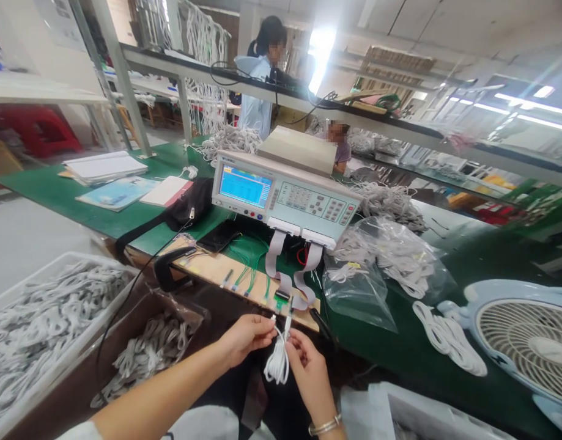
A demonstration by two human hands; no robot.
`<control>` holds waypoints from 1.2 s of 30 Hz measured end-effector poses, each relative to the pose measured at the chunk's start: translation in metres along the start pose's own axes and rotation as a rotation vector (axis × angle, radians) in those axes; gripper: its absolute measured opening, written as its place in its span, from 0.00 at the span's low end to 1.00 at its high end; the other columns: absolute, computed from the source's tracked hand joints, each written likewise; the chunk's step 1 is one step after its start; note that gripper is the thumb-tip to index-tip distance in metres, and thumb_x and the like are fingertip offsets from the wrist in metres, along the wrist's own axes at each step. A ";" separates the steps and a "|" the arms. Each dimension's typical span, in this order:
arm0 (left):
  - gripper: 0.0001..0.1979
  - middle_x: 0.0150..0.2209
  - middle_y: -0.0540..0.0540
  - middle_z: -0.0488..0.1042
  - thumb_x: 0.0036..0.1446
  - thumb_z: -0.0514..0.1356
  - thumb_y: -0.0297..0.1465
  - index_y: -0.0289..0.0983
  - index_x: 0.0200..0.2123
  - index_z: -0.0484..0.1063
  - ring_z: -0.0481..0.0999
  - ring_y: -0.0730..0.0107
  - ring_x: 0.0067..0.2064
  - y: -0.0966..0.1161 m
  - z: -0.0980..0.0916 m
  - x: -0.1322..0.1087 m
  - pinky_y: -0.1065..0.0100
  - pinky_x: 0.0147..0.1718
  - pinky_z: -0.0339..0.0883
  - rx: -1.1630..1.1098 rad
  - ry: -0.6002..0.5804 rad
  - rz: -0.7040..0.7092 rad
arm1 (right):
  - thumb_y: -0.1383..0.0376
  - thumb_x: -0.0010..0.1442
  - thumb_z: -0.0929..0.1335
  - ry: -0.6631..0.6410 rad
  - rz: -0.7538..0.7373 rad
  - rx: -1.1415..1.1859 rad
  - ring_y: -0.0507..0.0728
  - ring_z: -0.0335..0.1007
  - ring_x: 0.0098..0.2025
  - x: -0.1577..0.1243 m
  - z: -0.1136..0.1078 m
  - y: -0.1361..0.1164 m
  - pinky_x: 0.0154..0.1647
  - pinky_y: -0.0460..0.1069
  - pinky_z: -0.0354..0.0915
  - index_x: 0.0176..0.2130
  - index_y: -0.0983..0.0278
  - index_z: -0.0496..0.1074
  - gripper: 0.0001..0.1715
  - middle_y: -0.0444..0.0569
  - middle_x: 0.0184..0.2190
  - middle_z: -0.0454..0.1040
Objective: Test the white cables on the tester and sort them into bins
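Observation:
A coiled white cable [277, 362] hangs between my two hands in front of the bench. My left hand [249, 335] pinches one white connector end of it near the wooden board [211, 274]. On the other side, my right hand [307, 359] grips the cable's other end, a longer white plug pointing up at the board's edge. Just beyond my hands, a small green circuit board [281, 300] sits on the wood. Grey ribbon cables [275, 256] run from it up to a tester [287, 198] with a lit blue screen.
Bins of bundled white cables [55, 311] stand at lower left. Bagged cables [358, 269], a loose bundle [448, 337] and a fan [528, 342] lie to the right. Papers [104, 166] and a black bag [191, 205] occupy the left bench. Two people are behind the shelf.

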State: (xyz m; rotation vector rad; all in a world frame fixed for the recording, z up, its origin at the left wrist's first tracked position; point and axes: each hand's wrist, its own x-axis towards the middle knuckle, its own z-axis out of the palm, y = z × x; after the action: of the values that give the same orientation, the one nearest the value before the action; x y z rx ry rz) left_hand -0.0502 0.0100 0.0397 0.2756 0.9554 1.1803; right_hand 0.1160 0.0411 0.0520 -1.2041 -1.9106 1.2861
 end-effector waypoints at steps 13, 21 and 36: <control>0.15 0.18 0.51 0.66 0.38 0.63 0.38 0.31 0.19 0.65 0.60 0.84 0.18 -0.013 0.021 0.002 0.78 0.19 0.56 -0.106 0.193 0.156 | 0.60 0.51 0.65 0.035 0.009 0.168 0.57 0.68 0.32 0.000 0.005 -0.003 0.34 0.50 0.66 0.42 0.67 0.67 0.19 0.53 0.34 0.72; 0.15 0.18 0.51 0.66 0.38 0.64 0.37 0.31 0.19 0.65 0.61 0.84 0.19 -0.018 0.028 0.000 0.78 0.21 0.57 -0.161 0.252 0.205 | 0.59 0.48 0.68 -0.025 0.151 0.489 0.57 0.70 0.32 0.003 0.007 -0.002 0.35 0.52 0.66 0.40 0.67 0.68 0.20 0.52 0.32 0.73; 0.22 0.21 0.54 0.58 0.40 0.58 0.47 0.33 0.28 0.72 0.53 0.83 0.20 0.006 0.014 0.006 0.77 0.19 0.45 0.055 0.094 0.041 | 0.54 0.46 0.68 0.031 0.333 0.567 0.44 0.50 0.14 0.026 0.008 0.010 0.11 0.39 0.47 0.24 0.66 0.68 0.17 0.39 0.16 0.62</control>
State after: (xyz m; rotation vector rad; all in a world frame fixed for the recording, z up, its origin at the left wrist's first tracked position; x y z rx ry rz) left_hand -0.0437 0.0216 0.0489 0.2864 1.0695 1.2139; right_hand 0.1010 0.0625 0.0382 -1.2433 -1.2151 1.8102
